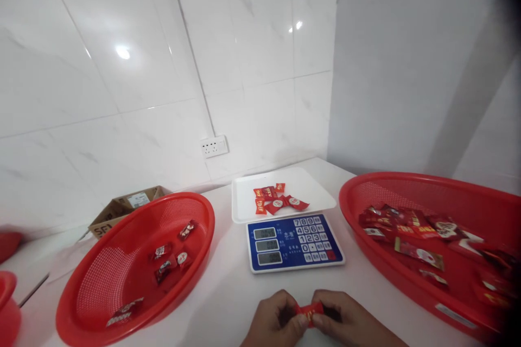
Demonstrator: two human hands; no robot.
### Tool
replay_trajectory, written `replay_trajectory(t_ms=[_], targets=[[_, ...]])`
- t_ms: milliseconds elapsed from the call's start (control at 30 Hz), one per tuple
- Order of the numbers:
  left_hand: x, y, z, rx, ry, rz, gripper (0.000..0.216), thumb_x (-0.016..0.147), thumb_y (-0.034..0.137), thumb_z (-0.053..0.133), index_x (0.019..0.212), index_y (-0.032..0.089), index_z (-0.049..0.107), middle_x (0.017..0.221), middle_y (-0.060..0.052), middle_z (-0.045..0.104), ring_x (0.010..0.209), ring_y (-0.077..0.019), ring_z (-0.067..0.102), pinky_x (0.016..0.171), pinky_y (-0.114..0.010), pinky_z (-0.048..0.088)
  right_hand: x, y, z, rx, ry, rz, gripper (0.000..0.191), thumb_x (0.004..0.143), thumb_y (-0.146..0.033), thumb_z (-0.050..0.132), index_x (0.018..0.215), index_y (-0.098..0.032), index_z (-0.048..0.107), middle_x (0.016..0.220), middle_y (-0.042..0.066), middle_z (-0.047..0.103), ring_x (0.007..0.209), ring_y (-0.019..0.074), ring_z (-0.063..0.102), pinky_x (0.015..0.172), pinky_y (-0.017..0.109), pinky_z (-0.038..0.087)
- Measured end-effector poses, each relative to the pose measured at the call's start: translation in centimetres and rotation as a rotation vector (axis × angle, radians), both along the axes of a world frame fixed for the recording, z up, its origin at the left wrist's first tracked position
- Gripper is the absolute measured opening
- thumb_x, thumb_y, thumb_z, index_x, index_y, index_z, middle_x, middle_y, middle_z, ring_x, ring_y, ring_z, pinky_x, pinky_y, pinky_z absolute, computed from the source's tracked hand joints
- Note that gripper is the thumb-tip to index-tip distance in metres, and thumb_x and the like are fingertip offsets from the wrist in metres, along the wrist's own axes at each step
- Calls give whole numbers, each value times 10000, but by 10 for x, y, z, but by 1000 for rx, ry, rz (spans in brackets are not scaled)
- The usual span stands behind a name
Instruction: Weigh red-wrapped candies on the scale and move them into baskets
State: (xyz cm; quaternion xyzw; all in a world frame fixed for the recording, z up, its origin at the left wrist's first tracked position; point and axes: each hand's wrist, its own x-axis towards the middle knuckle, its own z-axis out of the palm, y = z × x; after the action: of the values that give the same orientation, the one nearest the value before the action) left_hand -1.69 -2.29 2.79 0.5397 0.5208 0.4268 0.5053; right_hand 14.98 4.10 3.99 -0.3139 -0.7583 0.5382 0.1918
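Observation:
Between the fingertips of both hands is a small red wrapped candy (311, 313), held in front of the scale. My left hand (275, 319) pinches its left end, and my right hand (344, 317) pinches its right end. Just beyond them stands a digital scale (295, 243) with a blue keypad panel and three small displays. Several red wrapped candies (277, 199) lie on the scale's white tray (311, 187).
To the right, a large red basket (378, 180) holds many wrapped sweets (419, 230). A red basket (73, 303) on the left contains several wrapped sweets (173, 263). Behind it sits a cardboard box (109, 214). A wall socket (214, 146) is on the tiled wall.

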Motion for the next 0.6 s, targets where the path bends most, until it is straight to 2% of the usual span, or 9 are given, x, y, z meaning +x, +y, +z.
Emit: replay_trajectory(t_ms=[200,400,500,600], targets=[[-3,1,0,-26,4,-28,503,604,676,538,587,192,401,504,27,455,461,-81,380,459,-216,265,1,-2,-1,17,-72,-14,334,751,-476,534,619,-169,520,597,-32,476,631,126,434,558,217,326],[-5,1,4,-29,-19,-57,495,623,662,534,559,185,418,506,25,471,462,-74,381,473,-213,288,0,-1,-1,-31,2,13,299,757,-463,537,733,-169,589,708,7,602,699,154,511,618,240,370],[-4,-1,6,-31,-66,-66,483,628,642,552,560,180,428,508,22,477,461,-73,392,487,-214,303,-4,-6,5,-90,60,16,345,738,-509,537,724,-166,573,700,15,609,689,159,518,616,251,374],[-2,-1,9,-58,-159,-68,471,652,637,533,588,179,442,499,21,497,456,-82,432,503,-223,333,-3,-16,17,-79,26,-54,382,715,-556,529,658,-178,541,638,4,573,644,155,497,589,254,362]])
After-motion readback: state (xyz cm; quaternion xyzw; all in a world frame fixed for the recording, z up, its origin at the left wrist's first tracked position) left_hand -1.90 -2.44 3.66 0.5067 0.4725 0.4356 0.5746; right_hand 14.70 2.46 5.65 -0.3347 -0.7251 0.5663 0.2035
